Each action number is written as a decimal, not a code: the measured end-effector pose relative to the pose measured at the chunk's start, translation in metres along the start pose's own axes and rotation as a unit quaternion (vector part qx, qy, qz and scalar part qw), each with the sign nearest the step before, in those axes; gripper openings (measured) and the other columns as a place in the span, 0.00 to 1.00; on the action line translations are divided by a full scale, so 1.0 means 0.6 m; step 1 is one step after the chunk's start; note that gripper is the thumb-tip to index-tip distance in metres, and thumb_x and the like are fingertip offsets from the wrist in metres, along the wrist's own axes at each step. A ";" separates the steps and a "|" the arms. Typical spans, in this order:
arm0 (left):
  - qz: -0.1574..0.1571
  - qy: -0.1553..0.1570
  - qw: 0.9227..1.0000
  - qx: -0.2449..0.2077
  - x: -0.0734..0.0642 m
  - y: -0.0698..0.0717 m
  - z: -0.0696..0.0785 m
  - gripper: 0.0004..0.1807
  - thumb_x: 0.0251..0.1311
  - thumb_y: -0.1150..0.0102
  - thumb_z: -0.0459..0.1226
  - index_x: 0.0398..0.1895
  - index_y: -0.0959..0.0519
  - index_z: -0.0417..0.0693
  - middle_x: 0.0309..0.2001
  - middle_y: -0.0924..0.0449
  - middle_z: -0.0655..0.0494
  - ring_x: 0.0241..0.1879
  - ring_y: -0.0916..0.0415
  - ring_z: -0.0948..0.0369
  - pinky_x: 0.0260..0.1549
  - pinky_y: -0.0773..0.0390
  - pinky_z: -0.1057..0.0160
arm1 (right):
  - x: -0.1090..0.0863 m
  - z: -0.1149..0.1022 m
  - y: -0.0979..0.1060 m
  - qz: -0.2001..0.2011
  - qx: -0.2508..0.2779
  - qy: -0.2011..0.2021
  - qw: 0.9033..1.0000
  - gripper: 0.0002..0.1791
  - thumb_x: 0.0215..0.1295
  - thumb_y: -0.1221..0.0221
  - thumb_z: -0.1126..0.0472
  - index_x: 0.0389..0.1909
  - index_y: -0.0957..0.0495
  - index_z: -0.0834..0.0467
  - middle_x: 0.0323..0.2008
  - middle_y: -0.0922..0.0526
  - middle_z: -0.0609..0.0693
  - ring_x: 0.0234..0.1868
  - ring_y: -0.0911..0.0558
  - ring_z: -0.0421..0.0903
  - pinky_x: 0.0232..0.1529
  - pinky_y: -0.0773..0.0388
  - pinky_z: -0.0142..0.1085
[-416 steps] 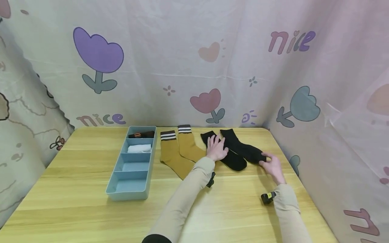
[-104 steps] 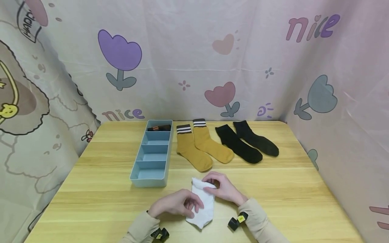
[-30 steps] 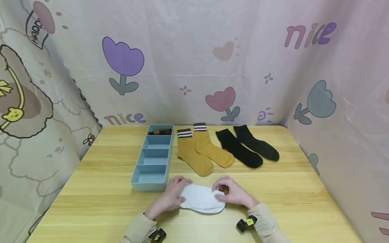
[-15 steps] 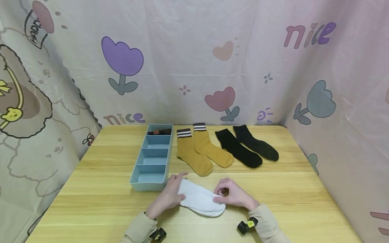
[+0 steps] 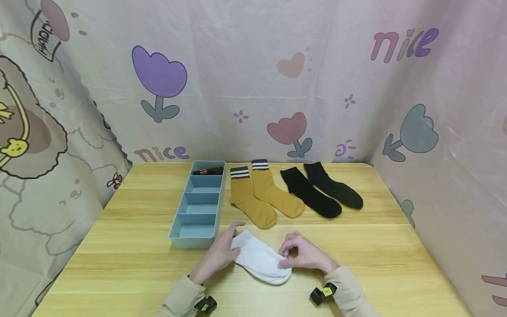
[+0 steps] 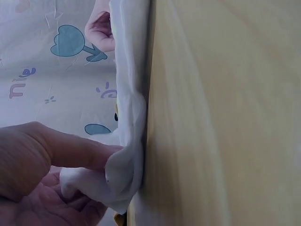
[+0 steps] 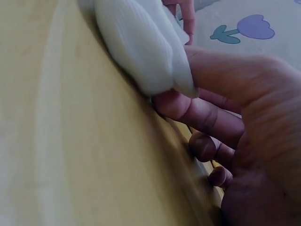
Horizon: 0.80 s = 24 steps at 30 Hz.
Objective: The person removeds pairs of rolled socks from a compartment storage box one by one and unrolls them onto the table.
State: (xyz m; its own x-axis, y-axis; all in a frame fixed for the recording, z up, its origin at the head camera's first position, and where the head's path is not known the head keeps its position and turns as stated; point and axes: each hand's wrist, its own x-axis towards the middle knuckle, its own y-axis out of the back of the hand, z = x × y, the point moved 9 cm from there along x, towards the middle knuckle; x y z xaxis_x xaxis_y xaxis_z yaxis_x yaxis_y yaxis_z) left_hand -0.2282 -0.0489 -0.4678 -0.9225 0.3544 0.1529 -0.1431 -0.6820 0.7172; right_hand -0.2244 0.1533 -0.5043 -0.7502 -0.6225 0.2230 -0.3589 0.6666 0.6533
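White socks point(image 5: 261, 259), laid one over the other, lie aslant near the table's front; their layered edges show in the left wrist view. My left hand point(image 5: 219, 255) pinches the upper left end between thumb point(image 6: 84, 151) and fingers, where the fabric bunches. At the lower right end, my right hand point(image 5: 303, 252) pinches the white fabric point(image 7: 141, 52) between thumb and index finger, its other fingers curled below. The blue-grey tray point(image 5: 217, 220) stands just left of my left hand. Its back compartment holds a dark rolled item point(image 5: 209, 171) with orange marks.
Two mustard socks point(image 5: 253, 204) with striped cuffs lie behind the white ones. Two black socks point(image 5: 317, 196) lie flat at the back right. A patterned curtain point(image 5: 237, 79) hangs behind the wooden table point(image 5: 119, 246).
Earlier the white bundle lay in the tray's second compartment while both hands were at the black socks. The socks since came out, opened flat, and have just swung, left end away from me.
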 end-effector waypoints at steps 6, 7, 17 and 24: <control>0.019 0.007 0.999 -0.035 0.002 0.009 -0.002 0.28 0.53 0.37 0.23 0.61 0.26 0.38 0.41 0.12 0.46 0.38 0.18 0.59 0.38 0.21 0.64 | 0.000 -0.002 -0.003 -0.017 0.009 -0.006 1.000 0.08 0.52 0.25 0.51 0.27 0.15 0.46 0.26 0.22 0.42 0.37 0.32 0.33 0.45 0.37 0.32; 0.022 0.008 0.999 -0.038 0.003 0.010 -0.002 0.27 0.54 0.37 0.24 0.60 0.25 0.38 0.39 0.12 0.48 0.35 0.20 0.63 0.35 0.23 0.67 | 0.000 -0.002 -0.004 -0.021 0.013 -0.008 1.000 0.08 0.52 0.26 0.52 0.27 0.16 0.46 0.26 0.22 0.42 0.37 0.32 0.32 0.45 0.37 0.32; 0.068 0.000 0.998 -0.020 0.015 0.028 0.014 0.10 0.59 0.37 0.28 0.43 0.16 0.42 0.41 0.11 0.49 0.38 0.19 0.64 0.40 0.20 0.66 | -0.004 -0.009 -0.015 -0.109 0.143 -0.023 0.983 0.08 0.62 0.32 0.60 0.31 0.18 0.61 0.20 0.18 0.60 0.28 0.28 0.26 0.38 0.29 0.26; 0.047 0.034 0.996 -0.063 0.033 0.031 0.021 0.07 0.65 0.38 0.33 0.43 0.15 0.44 0.39 0.13 0.51 0.36 0.22 0.60 0.35 0.22 0.65 | -0.017 -0.016 0.008 -0.152 0.229 -0.030 0.961 0.09 0.63 0.35 0.67 0.38 0.22 0.70 0.24 0.21 0.71 0.25 0.24 0.29 0.30 0.23 0.25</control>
State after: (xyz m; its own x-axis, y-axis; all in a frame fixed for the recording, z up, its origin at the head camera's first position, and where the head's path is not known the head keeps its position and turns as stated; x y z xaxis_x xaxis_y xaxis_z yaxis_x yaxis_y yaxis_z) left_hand -0.2445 -0.0463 -0.4430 -0.9556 0.2439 0.1655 -0.0951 -0.7867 0.6100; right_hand -0.2129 0.1589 -0.4964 -0.5987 -0.8007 0.0207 -0.7623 0.5775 0.2921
